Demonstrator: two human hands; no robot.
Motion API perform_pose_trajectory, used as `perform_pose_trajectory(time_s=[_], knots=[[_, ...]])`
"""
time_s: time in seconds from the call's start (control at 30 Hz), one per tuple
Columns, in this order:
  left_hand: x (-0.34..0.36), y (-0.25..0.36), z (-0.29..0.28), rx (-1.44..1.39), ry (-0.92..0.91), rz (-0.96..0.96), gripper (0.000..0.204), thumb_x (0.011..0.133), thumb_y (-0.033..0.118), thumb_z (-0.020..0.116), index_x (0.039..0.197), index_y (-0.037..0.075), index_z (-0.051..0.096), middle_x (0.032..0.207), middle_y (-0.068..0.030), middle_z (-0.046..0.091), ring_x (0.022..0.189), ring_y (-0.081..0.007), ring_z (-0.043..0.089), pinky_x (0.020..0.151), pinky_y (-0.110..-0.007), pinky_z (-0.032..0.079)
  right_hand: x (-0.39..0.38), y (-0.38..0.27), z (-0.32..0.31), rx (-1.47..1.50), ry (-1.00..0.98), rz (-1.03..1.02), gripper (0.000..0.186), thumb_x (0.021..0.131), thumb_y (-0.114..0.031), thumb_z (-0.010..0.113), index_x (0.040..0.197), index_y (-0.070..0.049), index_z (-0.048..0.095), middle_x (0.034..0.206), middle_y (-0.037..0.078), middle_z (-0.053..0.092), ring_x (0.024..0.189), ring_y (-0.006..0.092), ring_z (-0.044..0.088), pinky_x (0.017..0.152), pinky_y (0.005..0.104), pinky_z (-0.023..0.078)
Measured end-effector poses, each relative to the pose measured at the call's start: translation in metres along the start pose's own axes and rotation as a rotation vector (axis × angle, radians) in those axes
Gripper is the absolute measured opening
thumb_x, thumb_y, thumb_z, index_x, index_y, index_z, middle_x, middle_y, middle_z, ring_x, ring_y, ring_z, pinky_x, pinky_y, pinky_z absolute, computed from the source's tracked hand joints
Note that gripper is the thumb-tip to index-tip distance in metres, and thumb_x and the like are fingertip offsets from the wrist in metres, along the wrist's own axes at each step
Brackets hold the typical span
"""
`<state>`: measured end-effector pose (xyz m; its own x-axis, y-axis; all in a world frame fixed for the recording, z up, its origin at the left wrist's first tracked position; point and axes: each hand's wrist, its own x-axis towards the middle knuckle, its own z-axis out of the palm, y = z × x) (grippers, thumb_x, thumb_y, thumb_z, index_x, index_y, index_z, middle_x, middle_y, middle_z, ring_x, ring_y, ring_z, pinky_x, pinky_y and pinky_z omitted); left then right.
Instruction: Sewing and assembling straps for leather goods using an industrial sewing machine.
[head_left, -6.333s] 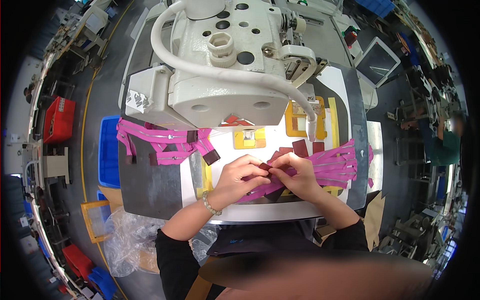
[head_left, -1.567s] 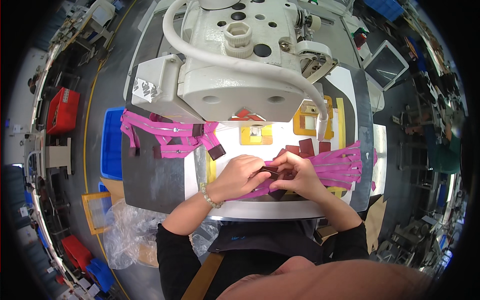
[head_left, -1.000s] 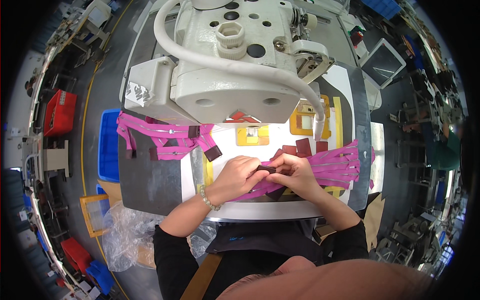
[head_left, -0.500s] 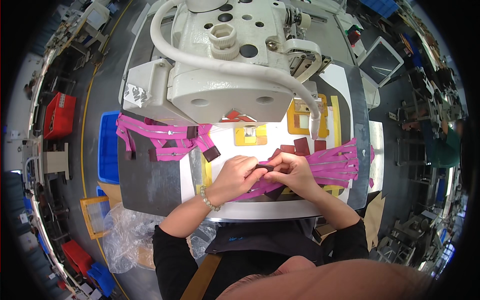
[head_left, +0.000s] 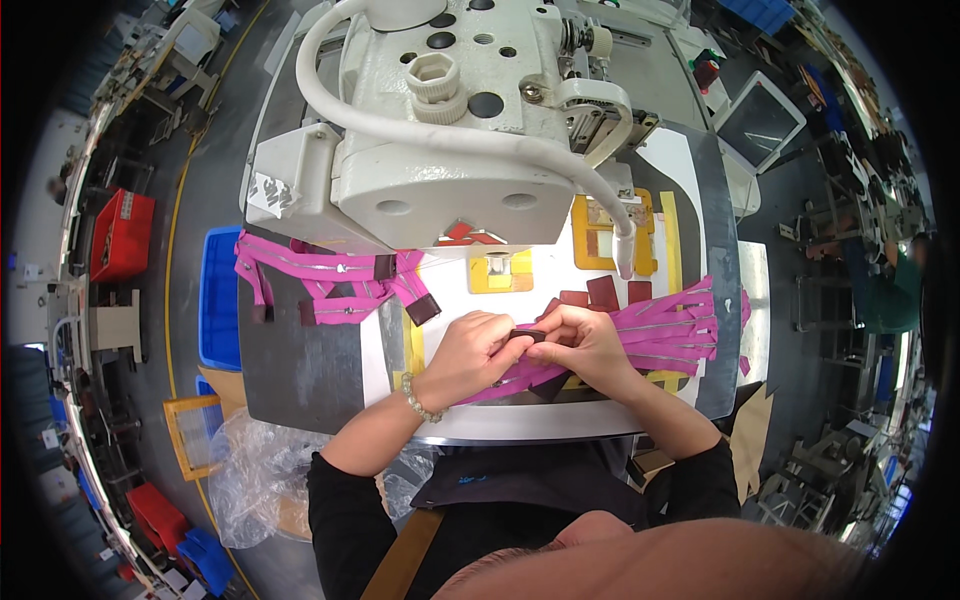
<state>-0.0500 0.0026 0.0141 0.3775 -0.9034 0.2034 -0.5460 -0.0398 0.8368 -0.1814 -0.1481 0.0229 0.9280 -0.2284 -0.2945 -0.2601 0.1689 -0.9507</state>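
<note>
Between my left hand [head_left: 474, 350] and my right hand [head_left: 580, 343] is a small dark brown folded tab [head_left: 527, 335]. Thumb and fingers of each hand pinch one end of it. Beneath and beside my right hand fans a bundle of magenta zipper strips [head_left: 660, 330], running to the table's right side. More magenta zippers [head_left: 325, 265] with dark end tabs lie at the left. Several dark red patches [head_left: 603, 293] rest just beyond my right hand. A yellow clamp plate [head_left: 502, 272] sits under the machine head.
A large white sewing machine [head_left: 450, 180] fills the far middle, its thick hose curving over the table. A yellow template frame [head_left: 613, 232] lies right of it. Left of the table [head_left: 300, 385] stands a blue bin [head_left: 220, 300], with clear plastic film [head_left: 260, 470] below. A screen [head_left: 760, 122] stands far right.
My hands keep the same pinch on the dark tab, with barely any movement. The view has shifted very slightly.
</note>
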Motion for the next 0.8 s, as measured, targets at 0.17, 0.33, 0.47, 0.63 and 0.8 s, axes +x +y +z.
perform_pose_trajectory(time_s=[0.17, 0.33, 0.47, 0.63, 0.8], knots=[[0.0006, -0.0018, 0.0014, 0.000, 0.032, 0.040, 0.033, 0.081, 0.013, 0.069, 0.063, 0.004, 0.043, 0.054, -0.0083, 0.041, 0.050, -0.0253, 0.043, 0.052, -0.036, 0.036, -0.0002, -0.0007, 0.0006, 0.013, -0.003, -0.008, 0.018, 0.081, 0.001, 0.072, 0.093, 0.001, 0.060, 0.075, 0.003, 0.065, 0.069, 0.0037, 0.060, 0.058, 0.0169, 0.043], [0.0000, -0.0028, 0.0011, -0.007, 0.062, 0.073, 0.033, 0.079, 0.010, 0.070, 0.061, 0.004, 0.042, 0.052, -0.0077, 0.040, 0.047, -0.0236, 0.040, 0.049, -0.035, 0.033, -0.0005, 0.0005, -0.0001, -0.005, -0.024, -0.018, 0.021, 0.078, 0.002, 0.074, 0.094, 0.001, 0.060, 0.075, 0.001, 0.063, 0.069, 0.0027, 0.058, 0.058, 0.0172, 0.043], [0.0003, 0.0011, -0.0015, 0.013, 0.017, 0.044, 0.031, 0.083, 0.015, 0.067, 0.064, 0.004, 0.045, 0.055, -0.0091, 0.045, 0.052, -0.0268, 0.046, 0.055, -0.037, 0.039, -0.0003, 0.0037, -0.0009, -0.019, -0.031, -0.040, 0.023, 0.077, 0.002, 0.075, 0.094, 0.001, 0.060, 0.076, 0.001, 0.063, 0.069, 0.0024, 0.057, 0.058, 0.0173, 0.043], [0.0009, -0.0001, 0.0016, -0.001, 0.073, 0.094, 0.034, 0.079, 0.011, 0.070, 0.061, 0.004, 0.042, 0.052, -0.0076, 0.039, 0.047, -0.0235, 0.040, 0.049, -0.034, 0.033, 0.0003, 0.0053, -0.0002, -0.023, -0.027, -0.029, 0.021, 0.078, 0.001, 0.074, 0.093, 0.000, 0.060, 0.074, 0.000, 0.062, 0.067, 0.0017, 0.056, 0.057, 0.0168, 0.042], [-0.0005, 0.0008, -0.0009, 0.042, 0.016, 0.053, 0.030, 0.082, 0.014, 0.067, 0.064, 0.004, 0.045, 0.056, -0.0094, 0.046, 0.052, -0.0271, 0.047, 0.055, -0.037, 0.039, -0.0001, 0.0022, 0.0004, -0.013, -0.018, -0.026, 0.018, 0.080, -0.001, 0.074, 0.092, 0.001, 0.060, 0.073, 0.001, 0.063, 0.065, 0.0015, 0.056, 0.055, 0.0170, 0.042]])
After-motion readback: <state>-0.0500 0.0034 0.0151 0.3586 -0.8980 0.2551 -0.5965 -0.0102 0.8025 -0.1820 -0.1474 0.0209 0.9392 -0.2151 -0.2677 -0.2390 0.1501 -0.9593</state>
